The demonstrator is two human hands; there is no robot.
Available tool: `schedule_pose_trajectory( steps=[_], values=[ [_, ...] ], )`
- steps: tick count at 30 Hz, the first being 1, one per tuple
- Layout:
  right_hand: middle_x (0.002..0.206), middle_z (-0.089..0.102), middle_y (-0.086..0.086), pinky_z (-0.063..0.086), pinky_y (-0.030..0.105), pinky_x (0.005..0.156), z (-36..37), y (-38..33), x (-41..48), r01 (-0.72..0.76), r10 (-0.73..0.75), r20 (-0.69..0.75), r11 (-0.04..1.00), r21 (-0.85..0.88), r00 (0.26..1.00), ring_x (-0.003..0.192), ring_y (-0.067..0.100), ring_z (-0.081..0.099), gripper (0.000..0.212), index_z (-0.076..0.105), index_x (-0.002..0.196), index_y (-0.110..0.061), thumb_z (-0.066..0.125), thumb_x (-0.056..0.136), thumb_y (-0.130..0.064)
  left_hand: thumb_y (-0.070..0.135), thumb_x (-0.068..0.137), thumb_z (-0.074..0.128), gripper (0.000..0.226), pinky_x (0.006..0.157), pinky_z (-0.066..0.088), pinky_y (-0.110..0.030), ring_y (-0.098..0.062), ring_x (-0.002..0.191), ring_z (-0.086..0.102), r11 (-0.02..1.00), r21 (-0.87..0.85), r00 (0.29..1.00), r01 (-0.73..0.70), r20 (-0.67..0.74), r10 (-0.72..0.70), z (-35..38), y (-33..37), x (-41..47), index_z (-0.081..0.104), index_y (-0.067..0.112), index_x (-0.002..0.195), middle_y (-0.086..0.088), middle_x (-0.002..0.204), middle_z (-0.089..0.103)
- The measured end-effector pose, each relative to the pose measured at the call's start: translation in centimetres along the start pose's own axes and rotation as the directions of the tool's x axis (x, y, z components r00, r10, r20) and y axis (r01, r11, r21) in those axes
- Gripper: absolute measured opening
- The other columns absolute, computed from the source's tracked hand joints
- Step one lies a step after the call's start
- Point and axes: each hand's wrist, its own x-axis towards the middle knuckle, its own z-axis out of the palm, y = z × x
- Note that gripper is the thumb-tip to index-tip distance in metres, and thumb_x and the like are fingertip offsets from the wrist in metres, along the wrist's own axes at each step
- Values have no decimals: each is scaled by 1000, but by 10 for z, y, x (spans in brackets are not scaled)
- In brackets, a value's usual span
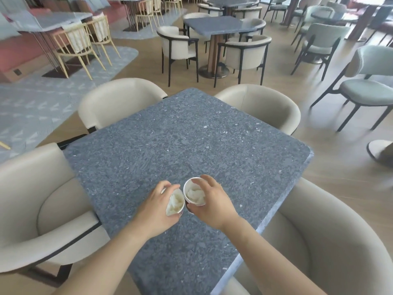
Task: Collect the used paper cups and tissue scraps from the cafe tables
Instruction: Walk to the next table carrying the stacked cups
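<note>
I am looking down on a square blue-grey speckled stone bench [191,135], set corner-on to me, and I place everything from it. Four cream tub chairs ring it: one at its far left edge [119,103], one at its far right edge [265,107], one along its near left side [42,209] and one along its near right side [319,241]. Beyond its far corner stand a second blue bench [214,26] with its own cream armchairs, pale green chairs to the right and yellow wire chairs on a patterned grey rug to the left. Both of my bare forearms reach in over the near corner of the bench. My left hand [157,211] is wrapped around a paper cup [175,202] tilted toward me, the fingers curled round its far side and the thumb under its near side, so the cup is gripped. My right hand [212,201] grips a second paper cup [194,193], upright and red-sided, with the thumb near its lower wall and the fingers [209,180] arched over the rim's right side. The two cups sit side by side over the near middle of the bench, rims almost touching; I cannot tell whether their bases rest on the stone. Each holds a crumpled white tissue wad [195,193].
</note>
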Motion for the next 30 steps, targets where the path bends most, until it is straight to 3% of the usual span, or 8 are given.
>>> schedule_pose_trajectory(
  steps=[5, 10, 17, 24, 30],
  values=[
    [138, 39, -1, 43, 33, 93, 13, -41, -6, 61, -61, 32, 998, -8, 998, 118, 23, 44, 55, 50, 122, -23, 71, 73, -36, 32, 70, 69, 61, 89, 47, -36, -13, 117, 47, 999, -49, 998, 22, -55, -24, -24, -20, -36, 44, 31, 125, 12, 130, 33],
    [137, 38, -2, 40, 24, 91, 45, -108, -10, 167, -170, 84, 985, 36, 982, 117, 20, 45, 48, 56, 115, -23, 72, 72, -37, 43, 66, 69, 56, 88, 48, -33, -9, 114, 49, 991, -27, 978, 129, -161, -132, -71, -61, -95, 48, 40, 118, 19, 129, 37],
    [139, 38, -2, 46, 35, 92, 92, -218, -14, 339, -351, 123, 934, 110, 928, 123, 21, 43, 44, 57, 112, -28, 72, 72, -38, 40, 63, 74, 55, 84, 40, -22, -5, 113, 48, 959, -86, 890, 268, -360, -281, -147, -115, -181, 53, 39, 114, 21, 125, 42],
    [129, 47, -8, 42, 22, 90, 118, -321, -32, 488, -521, 157, 848, 205, 839, 116, 13, 48, 43, 61, 107, -27, 75, 67, -34, 37, 65, 73, 54, 92, 42, -25, -4, 116, 46, 936, -101, 811, 337, -474, -343, -204, -152, -274, 53, 40, 115, 23, 122, 41],
    [133, 47, -3, 41, 28, 97, 153, -398, -66, 577, -655, 198, 744, 338, 729, 118, 10, 49, 40, 64, 103, -28, 76, 66, -30, 41, 72, 66, 40, 86, 48, -29, -2, 113, 50, 886, -105, 735, 451, -520, -436, -229, -170, -368, 50, 51, 108, 29, 131, 34]
  ],
)
